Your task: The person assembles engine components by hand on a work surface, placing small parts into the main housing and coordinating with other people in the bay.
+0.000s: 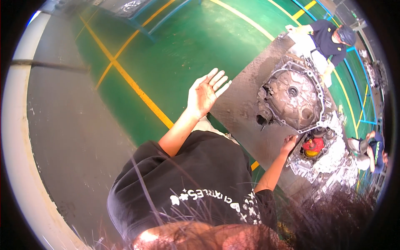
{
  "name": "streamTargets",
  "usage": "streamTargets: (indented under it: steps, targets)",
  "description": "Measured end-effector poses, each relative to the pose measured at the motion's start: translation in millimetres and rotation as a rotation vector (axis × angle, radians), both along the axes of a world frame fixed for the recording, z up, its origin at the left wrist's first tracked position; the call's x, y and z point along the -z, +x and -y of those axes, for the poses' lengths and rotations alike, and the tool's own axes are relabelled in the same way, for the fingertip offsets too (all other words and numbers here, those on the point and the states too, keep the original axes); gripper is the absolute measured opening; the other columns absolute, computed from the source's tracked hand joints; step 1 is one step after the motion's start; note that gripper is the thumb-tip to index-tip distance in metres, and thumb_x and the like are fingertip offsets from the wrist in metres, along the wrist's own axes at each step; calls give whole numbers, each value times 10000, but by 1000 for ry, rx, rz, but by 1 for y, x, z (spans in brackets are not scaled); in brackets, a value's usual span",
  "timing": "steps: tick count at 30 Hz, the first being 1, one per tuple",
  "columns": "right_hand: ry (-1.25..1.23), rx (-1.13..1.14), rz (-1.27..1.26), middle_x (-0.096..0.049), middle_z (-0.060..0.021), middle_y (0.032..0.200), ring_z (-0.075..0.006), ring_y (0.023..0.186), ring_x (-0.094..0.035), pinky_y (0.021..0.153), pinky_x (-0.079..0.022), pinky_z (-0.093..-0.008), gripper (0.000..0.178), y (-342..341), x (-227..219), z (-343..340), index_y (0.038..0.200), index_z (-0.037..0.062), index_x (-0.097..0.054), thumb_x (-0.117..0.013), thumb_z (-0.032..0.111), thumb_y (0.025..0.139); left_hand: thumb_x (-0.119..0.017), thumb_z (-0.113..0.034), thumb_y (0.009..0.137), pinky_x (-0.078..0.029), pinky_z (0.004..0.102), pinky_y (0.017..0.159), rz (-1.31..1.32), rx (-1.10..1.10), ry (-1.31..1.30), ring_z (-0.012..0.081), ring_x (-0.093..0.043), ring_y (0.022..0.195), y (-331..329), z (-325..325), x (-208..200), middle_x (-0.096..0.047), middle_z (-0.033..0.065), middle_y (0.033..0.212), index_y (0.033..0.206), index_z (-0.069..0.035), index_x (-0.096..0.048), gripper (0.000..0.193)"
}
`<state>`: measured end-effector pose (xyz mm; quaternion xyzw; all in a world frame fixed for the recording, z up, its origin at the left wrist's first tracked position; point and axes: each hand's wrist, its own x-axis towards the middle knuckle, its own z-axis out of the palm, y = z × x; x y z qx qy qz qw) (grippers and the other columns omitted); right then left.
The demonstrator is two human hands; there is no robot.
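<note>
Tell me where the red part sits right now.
In the head view, the red part sits right of centre inside the open metal housing, just beside the right hand.

Scene brightly and evenly lit from overhead; colours saturated. Green floor (183, 46) carries a soft sheen, without hard glare. Shadows are weak and diffuse. Bright highlights on the metal housing (293, 98) and the casting (329, 160) below it, the latter near washed out. Strong fisheye bending: floor lines curve, black vignette rings the frame. Hair strands (208, 208) at the lower edge are blurred. Centre reasonably sharp; the rim soft.
</note>
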<state>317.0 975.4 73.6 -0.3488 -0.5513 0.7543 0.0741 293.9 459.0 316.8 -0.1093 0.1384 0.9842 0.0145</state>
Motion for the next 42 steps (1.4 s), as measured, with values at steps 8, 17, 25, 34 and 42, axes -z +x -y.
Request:
streamTargets:
  steps: [8,17,25,34,42]
  targets:
    - [2,9,-33,-381,45,662,-100,612,-363,638,-314,-287,410,0,-11,5,731,160,-458,-463,434,1035,-569,-166,950,-322,445,1183,-25,66,-152,324,-461,1336,-9,-53,-15,-484,217,1406,1379,17,-414,492]
    - [48,-5,-60,-416,40,669,-90,611,-369,628,-322,-271,421,5,-10,5,730,145,-478,-466,433,1036,-628,38,893,-460,309,987,-89,74,-587,196,-616,1040,2,-108,-25,-653,122,1106,1408,-8,-388,571]
    - [64,-8,-84,-441,39,678,-86,607,-385,602,-325,-265,410,6,-8,2,748,138,-493,-490,432,1033,-645,42,881,-460,309,970,-86,51,-586,173,-633,955,12,-127,-19,-671,91,1012,1273,-42,-484,432]
    - [44,-24,-83,-457,35,689,-92,624,-420,617,-349,-264,392,7,-5,-2,756,140,-499,-500,420,1031,-671,11,894,-438,324,1000,-154,129,-657,170,-626,1020,20,-134,-20,-683,102,1076,1283,-58,-512,425]
    - [80,-35,-93,-428,37,682,-87,611,-381,608,-336,-266,403,6,-10,2,756,129,-505,-472,411,1043,-701,82,835,-473,333,959,-151,49,-858,165,-630,1012,26,-118,-10,-690,47,955,1253,-78,-526,481]
